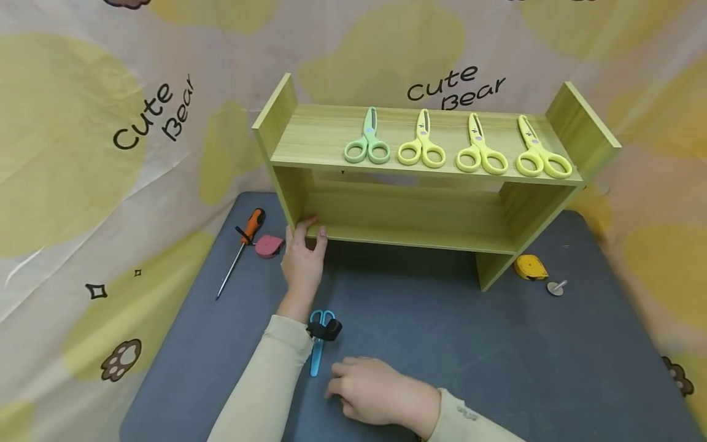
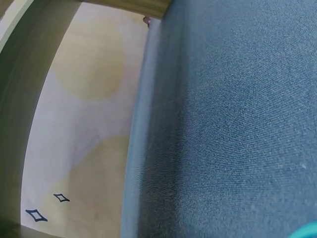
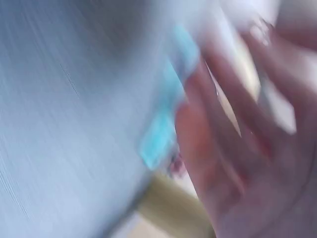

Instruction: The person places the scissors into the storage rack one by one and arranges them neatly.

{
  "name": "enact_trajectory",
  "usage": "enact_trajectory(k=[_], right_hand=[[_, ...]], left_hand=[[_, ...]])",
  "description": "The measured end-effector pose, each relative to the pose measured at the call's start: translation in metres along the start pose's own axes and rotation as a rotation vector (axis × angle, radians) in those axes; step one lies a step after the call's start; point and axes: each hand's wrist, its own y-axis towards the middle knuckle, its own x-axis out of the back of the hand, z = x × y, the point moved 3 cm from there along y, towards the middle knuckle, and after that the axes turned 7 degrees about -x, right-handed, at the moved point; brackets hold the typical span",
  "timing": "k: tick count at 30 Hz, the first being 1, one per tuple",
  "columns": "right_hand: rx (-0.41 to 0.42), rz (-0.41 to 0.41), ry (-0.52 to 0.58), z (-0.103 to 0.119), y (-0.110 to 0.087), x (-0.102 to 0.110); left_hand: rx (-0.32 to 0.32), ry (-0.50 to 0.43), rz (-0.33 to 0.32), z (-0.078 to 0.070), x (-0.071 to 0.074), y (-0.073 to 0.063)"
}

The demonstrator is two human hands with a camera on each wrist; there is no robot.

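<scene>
A wooden shelf rack stands at the back of the table, with several yellow scissors and green scissors lying in a row on its top board. My left hand grips the rack's lower left corner, thumb and fingers around the edge. Below that wrist, blue scissors lie on the table, partly covered by the dark wrist strap. Close to their right, my right hand hovers with loosely bent fingers and holds nothing; in the blurred right wrist view its fingers are spread beside the blue scissors.
On the left lie an orange-handled screwdriver and a pink tape measure. Right of the rack are a yellow tape measure and a small metal disc with a stem. A printed curtain hangs behind the dark blue table.
</scene>
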Motion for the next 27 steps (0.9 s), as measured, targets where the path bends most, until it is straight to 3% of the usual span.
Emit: enact_trajectory(k=[3, 7, 11, 15, 22, 27], right_hand=[[-0.072, -0.060, -0.165, 0.004, 0.017, -0.030], [-0.172, -0.092, -0.314, 0.003, 0.037, -0.046], [-0.234, -0.112, -0.343, 0.000, 0.053, -0.046], [-0.285, -0.075, -0.341, -0.005, 0.063, -0.044], [-0.281, -0.151, -0.354, -0.009, 0.064, -0.043], [-0.333, -0.150, -0.399, -0.018, 0.059, -0.045]], left_hand=[[0.004, 0.003, 0.007, -0.001, 0.001, 0.002], [0.010, 0.002, 0.023, -0.002, 0.000, 0.003], [0.007, 0.008, 0.014, -0.001, 0.000, 0.002], [-0.023, 0.016, -0.007, 0.001, 0.000, 0.002], [-0.026, 0.011, -0.005, 0.000, 0.000, 0.001], [-0.032, 0.010, -0.008, 0.000, 0.001, 0.000]])
